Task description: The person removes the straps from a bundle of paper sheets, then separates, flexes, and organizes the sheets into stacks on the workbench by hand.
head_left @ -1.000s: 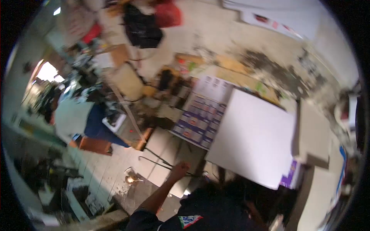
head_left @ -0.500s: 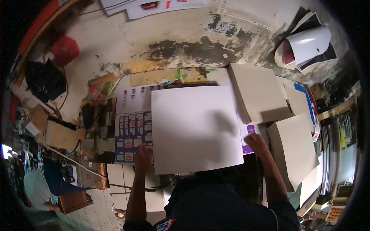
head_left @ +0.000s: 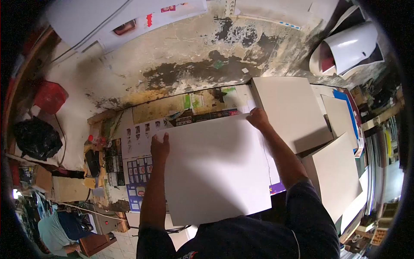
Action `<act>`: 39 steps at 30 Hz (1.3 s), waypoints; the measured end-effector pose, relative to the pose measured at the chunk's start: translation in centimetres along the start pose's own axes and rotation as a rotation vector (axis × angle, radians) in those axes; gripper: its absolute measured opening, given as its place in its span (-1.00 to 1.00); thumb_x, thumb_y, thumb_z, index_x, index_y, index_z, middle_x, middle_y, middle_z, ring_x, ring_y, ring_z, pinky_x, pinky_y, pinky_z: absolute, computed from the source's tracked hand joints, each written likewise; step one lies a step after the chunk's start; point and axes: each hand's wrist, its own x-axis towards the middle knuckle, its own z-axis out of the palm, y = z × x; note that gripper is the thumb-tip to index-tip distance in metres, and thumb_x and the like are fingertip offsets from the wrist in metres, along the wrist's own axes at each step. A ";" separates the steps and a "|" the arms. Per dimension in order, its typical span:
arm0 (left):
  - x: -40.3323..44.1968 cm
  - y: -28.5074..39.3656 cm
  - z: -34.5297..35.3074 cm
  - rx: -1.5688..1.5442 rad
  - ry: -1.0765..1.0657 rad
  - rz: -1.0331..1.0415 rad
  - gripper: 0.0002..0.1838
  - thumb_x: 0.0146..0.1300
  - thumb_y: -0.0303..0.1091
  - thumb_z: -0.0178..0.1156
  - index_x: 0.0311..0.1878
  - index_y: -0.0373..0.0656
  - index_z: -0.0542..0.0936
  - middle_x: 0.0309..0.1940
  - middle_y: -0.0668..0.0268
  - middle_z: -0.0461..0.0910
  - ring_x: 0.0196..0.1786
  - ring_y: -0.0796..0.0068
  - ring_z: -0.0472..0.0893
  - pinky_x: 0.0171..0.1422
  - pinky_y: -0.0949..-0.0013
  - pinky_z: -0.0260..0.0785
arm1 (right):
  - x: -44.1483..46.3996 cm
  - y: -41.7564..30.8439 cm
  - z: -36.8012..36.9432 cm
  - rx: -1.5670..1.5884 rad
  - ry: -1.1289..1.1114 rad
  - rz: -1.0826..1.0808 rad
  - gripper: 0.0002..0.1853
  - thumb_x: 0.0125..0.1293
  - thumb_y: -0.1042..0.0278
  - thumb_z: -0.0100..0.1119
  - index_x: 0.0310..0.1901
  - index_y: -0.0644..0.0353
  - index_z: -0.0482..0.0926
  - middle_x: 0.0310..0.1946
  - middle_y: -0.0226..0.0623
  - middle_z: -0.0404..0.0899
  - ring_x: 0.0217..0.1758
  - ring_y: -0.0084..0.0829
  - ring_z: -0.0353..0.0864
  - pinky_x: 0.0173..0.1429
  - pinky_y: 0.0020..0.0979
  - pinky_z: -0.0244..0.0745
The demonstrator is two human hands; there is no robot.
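A large blank white sheet (head_left: pixel 215 172) lies in front of me over printed sheets on the worktable. My left hand (head_left: pixel 160 147) is at its upper left corner, thumb and fingers apart around the edge, appearing to grip it. At the upper right corner, my right hand (head_left: pixel 258 118) is closed on the sheet's edge. Purple printed sheets (head_left: pixel 137 190) show from beneath on the left. Right of the sheet stands a thick stack of pale boards or paper (head_left: pixel 289 108), with another pale stack (head_left: pixel 334 177) nearer to me.
A stained wall (head_left: pixel 181 56) rises behind the table. A black bag (head_left: pixel 38 138) and a red container (head_left: pixel 51 97) are at the left. Rolled sheets (head_left: pixel 345 52) hang at the upper right. Another person (head_left: pixel 56 231) bends over at the lower left.
Both my hands have moved up from the sheet's sides to its far corners. The sheet's near edge has shifted toward my body. Earlier, the view swung from the left to face the table.
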 end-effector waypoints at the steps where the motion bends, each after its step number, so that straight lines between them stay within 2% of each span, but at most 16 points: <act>1: -1.0 0.6 1.1 0.083 0.107 -0.016 -0.20 0.27 0.19 0.17 0.27 -0.38 0.36 0.12 -0.10 0.49 0.11 -0.03 0.51 0.17 0.02 0.36 | 0.1 0.4 0.2 -0.003 -0.015 0.006 -0.52 0.02 0.23 0.42 -0.06 0.37 0.62 -0.15 0.05 0.67 -0.09 -0.14 0.70 0.05 -0.28 0.60; 2: -2.2 2.1 1.3 0.166 0.209 -0.036 -0.18 0.28 0.20 0.15 0.31 -0.38 0.32 0.16 -0.12 0.44 0.16 -0.09 0.45 0.21 -0.02 0.32 | -0.6 0.3 -0.6 0.100 0.018 0.008 -0.52 0.00 0.23 0.44 -0.07 0.37 0.63 -0.16 0.04 0.67 -0.09 -0.17 0.70 0.04 -0.29 0.60; 7: -4.2 5.3 0.5 0.234 0.228 -0.068 -0.17 0.29 0.16 0.15 0.34 -0.40 0.26 0.17 -0.13 0.43 0.20 -0.13 0.40 0.25 -0.05 0.28 | -1.2 0.2 -1.2 0.346 0.046 0.185 -0.56 -0.01 0.26 0.46 -0.09 0.33 0.68 -0.23 -0.10 0.71 -0.15 -0.30 0.71 0.00 -0.32 0.61; 12: -3.9 5.5 0.0 0.176 0.205 -0.064 -0.18 0.28 0.12 0.16 0.33 -0.43 0.25 0.15 -0.10 0.43 0.18 -0.11 0.41 0.27 -0.04 0.25 | -0.6 0.2 -2.1 0.183 -0.152 0.083 -0.54 0.03 0.31 0.44 -0.04 0.39 0.64 -0.25 -0.12 0.72 -0.23 -0.36 0.68 -0.10 -0.39 0.57; 14: -3.8 5.4 0.1 0.209 0.221 -0.049 -0.20 0.29 0.09 0.16 0.33 -0.43 0.26 0.14 -0.11 0.43 0.16 -0.10 0.41 0.26 -0.03 0.26 | -0.8 0.6 -1.3 0.320 -0.038 0.086 -0.64 0.00 0.09 0.39 -0.41 0.29 0.64 -0.48 0.01 0.53 -0.36 -0.14 0.58 -0.17 -0.17 0.50; 15: -3.8 5.4 0.1 0.208 0.217 -0.060 -0.20 0.29 0.09 0.16 0.33 -0.43 0.26 0.14 -0.11 0.43 0.16 -0.10 0.41 0.26 -0.03 0.26 | -0.7 0.9 -1.3 0.350 -0.081 0.135 -0.69 0.02 0.14 0.38 -0.39 0.27 0.64 -0.48 -0.13 0.58 -0.37 -0.22 0.58 -0.17 -0.20 0.51; 16: -3.8 5.4 0.1 0.205 0.216 -0.058 -0.20 0.29 0.10 0.16 0.33 -0.43 0.26 0.13 -0.12 0.44 0.16 -0.10 0.41 0.26 -0.04 0.26 | -0.7 0.9 -1.1 0.343 -0.088 0.132 -0.69 0.02 0.14 0.38 -0.39 0.27 0.64 -0.48 -0.13 0.58 -0.37 -0.22 0.58 -0.17 -0.20 0.51; 18: -3.8 5.7 -0.1 0.198 0.217 -0.061 -0.20 0.30 0.10 0.15 0.33 -0.43 0.26 0.13 -0.13 0.44 0.17 -0.10 0.41 0.25 -0.04 0.26 | -1.0 0.8 -1.0 0.576 -0.050 0.202 -0.69 0.09 0.19 0.34 -0.24 0.25 0.64 -0.42 -0.29 0.61 -0.38 -0.34 0.56 -0.20 -0.27 0.50; 21: -3.8 5.8 -0.3 0.209 0.198 -0.064 -0.20 0.31 0.11 0.14 0.32 -0.45 0.27 0.12 -0.14 0.44 0.16 -0.09 0.42 0.24 -0.04 0.27 | -2.4 0.6 -3.4 0.873 -0.148 0.294 -0.66 0.23 0.23 0.22 -0.04 0.27 0.59 -0.28 -0.34 0.64 -0.33 -0.43 0.56 -0.20 -0.36 0.50; 25: -3.9 5.4 0.2 0.246 0.256 -0.004 -0.20 0.33 0.13 0.10 0.32 -0.45 0.27 0.11 -0.12 0.45 0.14 -0.09 0.44 0.21 -0.05 0.29 | -3.5 2.1 -3.1 0.859 -0.131 0.096 -0.60 0.19 0.27 0.26 0.04 0.24 0.50 -0.20 -0.37 0.61 -0.21 -0.43 0.62 -0.08 -0.42 0.52; 27: -4.0 5.2 0.3 0.248 0.258 0.000 -0.20 0.34 0.13 0.09 0.32 -0.45 0.27 0.11 -0.12 0.45 0.13 -0.09 0.44 0.20 -0.06 0.29 | -5.3 2.8 -2.5 0.873 -0.292 0.222 -0.50 0.39 -0.02 -0.03 0.08 0.28 0.54 -0.08 -0.12 0.62 -0.07 -0.28 0.59 0.09 -0.31 0.47; 29: -3.7 5.1 0.3 0.253 0.251 -0.007 -0.19 0.33 0.15 0.09 0.32 -0.46 0.27 0.10 -0.12 0.46 0.13 -0.08 0.45 0.17 -0.06 0.31 | -9.1 4.2 -1.6 0.643 -0.448 0.206 -0.29 0.47 -0.28 -0.24 0.11 0.31 0.56 -0.01 0.01 0.61 0.07 -0.15 0.56 0.25 -0.19 0.40; 32: -4.0 5.0 0.3 0.275 0.261 0.002 -0.19 0.33 0.15 0.08 0.32 -0.44 0.27 0.11 -0.10 0.46 0.13 -0.07 0.45 0.16 -0.06 0.32 | -19.0 4.9 -1.1 1.157 -0.628 0.319 -0.54 0.29 0.14 0.26 0.03 0.38 0.52 -0.11 -0.17 0.59 -0.07 -0.37 0.59 -0.01 -0.33 0.55; 34: -4.1 4.7 0.4 0.261 0.276 0.007 -0.19 0.33 0.16 0.08 0.32 -0.44 0.28 0.11 -0.09 0.46 0.13 -0.08 0.45 0.16 -0.07 0.32 | -25.3 3.0 -1.9 1.095 -0.512 0.666 -0.73 0.29 0.17 0.26 -0.15 0.21 0.58 -0.49 -0.41 0.56 -0.54 -0.54 0.51 -0.45 -0.48 0.46; 35: -4.1 4.6 0.5 0.250 0.287 0.019 -0.19 0.33 0.17 0.08 0.33 -0.43 0.28 0.12 -0.08 0.46 0.14 -0.08 0.45 0.17 -0.07 0.32 | -28.2 4.1 -1.3 1.234 -0.550 0.805 -0.80 0.32 0.19 0.22 -0.22 0.15 0.59 -0.62 -0.54 0.48 -0.69 -0.62 0.37 -0.59 -0.51 0.33; 39: -3.9 4.4 0.8 0.271 0.285 0.028 -0.17 0.32 0.18 0.09 0.33 -0.42 0.27 0.13 -0.09 0.46 0.16 -0.06 0.44 0.18 -0.06 0.33 | -36.4 7.2 0.8 1.020 -0.510 0.590 -0.69 0.36 0.08 0.15 -0.22 0.21 0.60 -0.51 -0.42 0.54 -0.55 -0.55 0.50 -0.54 -0.46 0.39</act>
